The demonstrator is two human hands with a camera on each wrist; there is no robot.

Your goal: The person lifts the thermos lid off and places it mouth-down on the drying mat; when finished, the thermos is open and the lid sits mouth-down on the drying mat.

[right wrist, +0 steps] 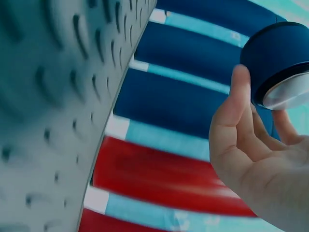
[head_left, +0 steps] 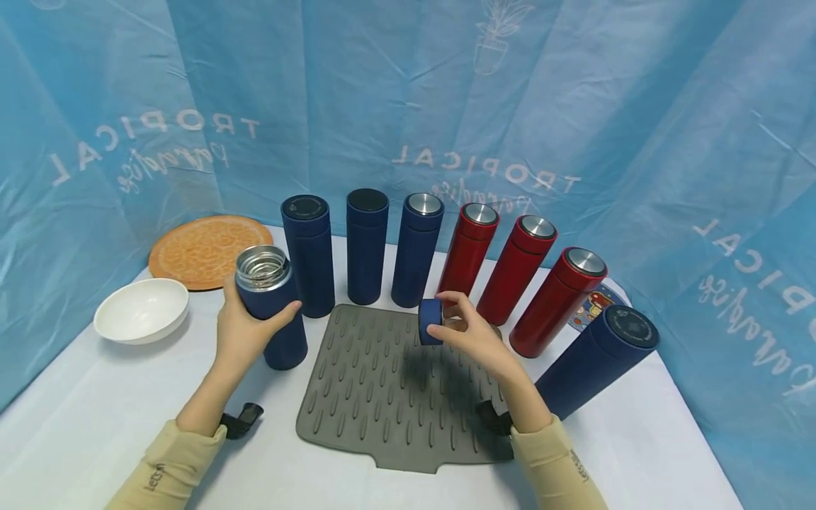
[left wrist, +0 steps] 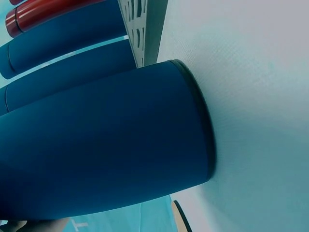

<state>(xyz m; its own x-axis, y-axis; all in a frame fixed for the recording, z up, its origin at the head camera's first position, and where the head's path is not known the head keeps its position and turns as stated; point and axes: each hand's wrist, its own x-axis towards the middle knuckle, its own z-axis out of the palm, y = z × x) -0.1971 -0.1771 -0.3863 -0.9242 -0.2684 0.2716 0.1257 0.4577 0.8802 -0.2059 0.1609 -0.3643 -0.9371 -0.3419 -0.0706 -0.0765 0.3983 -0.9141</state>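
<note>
On the left, my left hand (head_left: 245, 329) grips a dark blue thermos flask (head_left: 285, 340) with its lid off. The flask's bare steel mouth shows in the head view. Its base is down at the white tabletop in the left wrist view, where the blue body (left wrist: 106, 140) fills much of the picture. My right hand (head_left: 474, 336) pinches a blue lid (head_left: 429, 321) between thumb and fingers, raised over the grey mat. The lid is turned on its side, and its silver disc (right wrist: 287, 92) faces the palm in the right wrist view.
Behind the ridged grey mat (head_left: 382, 404) stand several capped flasks, blue ones (head_left: 366, 248) at left and red ones (head_left: 515, 273) at right. Another blue flask (head_left: 586, 361) stands beside my right forearm. A white bowl (head_left: 143, 312) and a round orange board (head_left: 210, 251) lie far left.
</note>
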